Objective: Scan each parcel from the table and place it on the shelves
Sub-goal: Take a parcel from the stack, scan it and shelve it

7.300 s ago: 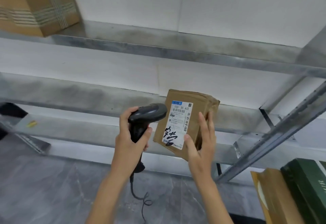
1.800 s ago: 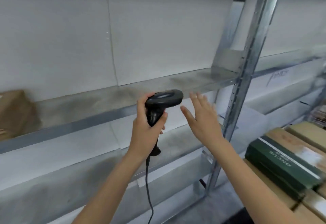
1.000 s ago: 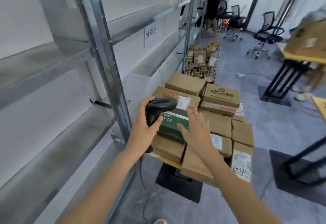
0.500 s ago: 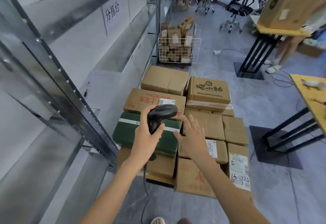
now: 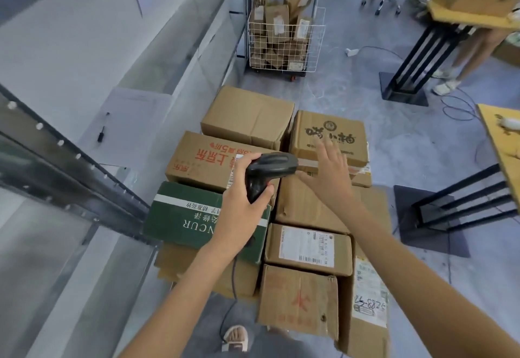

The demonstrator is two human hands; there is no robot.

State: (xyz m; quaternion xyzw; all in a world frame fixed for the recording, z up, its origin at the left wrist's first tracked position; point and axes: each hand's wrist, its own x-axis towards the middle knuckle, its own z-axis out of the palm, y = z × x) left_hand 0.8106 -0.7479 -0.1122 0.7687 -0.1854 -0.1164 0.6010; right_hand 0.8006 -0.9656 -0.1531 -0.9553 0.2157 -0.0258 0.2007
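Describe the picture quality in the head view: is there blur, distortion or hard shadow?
Head view: wide-angle bending curves the shelf upright and the edges; the right hand shows slight motion blur at its fingertips; the left hand and scanner are fairly sharp; the light is soft and even, with no hard shadows on the parcels.

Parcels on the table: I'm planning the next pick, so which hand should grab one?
Right hand: open, empty, above the parcels. The left hand grips the scanner.
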